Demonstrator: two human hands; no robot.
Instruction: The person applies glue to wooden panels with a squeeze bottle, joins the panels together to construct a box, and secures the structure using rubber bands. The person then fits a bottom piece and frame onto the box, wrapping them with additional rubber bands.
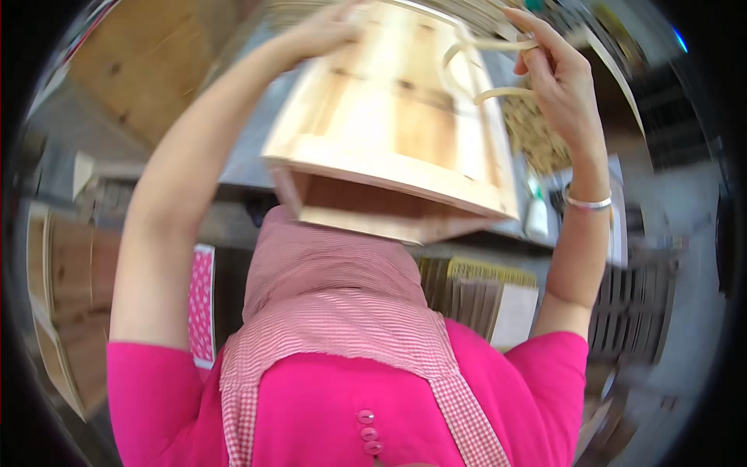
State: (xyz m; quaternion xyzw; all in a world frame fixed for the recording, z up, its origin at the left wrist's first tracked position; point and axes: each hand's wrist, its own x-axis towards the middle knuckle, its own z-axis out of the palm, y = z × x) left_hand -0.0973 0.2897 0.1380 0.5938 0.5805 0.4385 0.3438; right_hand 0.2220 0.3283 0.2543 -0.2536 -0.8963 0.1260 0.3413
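Note:
A pale wooden box [381,101] is in front of me, tilted, with its open side facing my body. My left hand [331,33] grips the box near its far left edge; its fingers are partly blurred. At the far right, my right hand [556,74] is closed around a cream-coloured cord-like strip [455,66]. The strip bends in loops over the right side of the box. Whether it is fixed to the box I cannot tell.
A grey worktable [261,132] lies under the box. To the right stand a white bottle [536,212] and a heap of small tan pieces [533,132]. Wooden panels [144,62] are at the far left. More wooden boxes [74,303] stand low on the left, with stacked boards [475,300] below the table.

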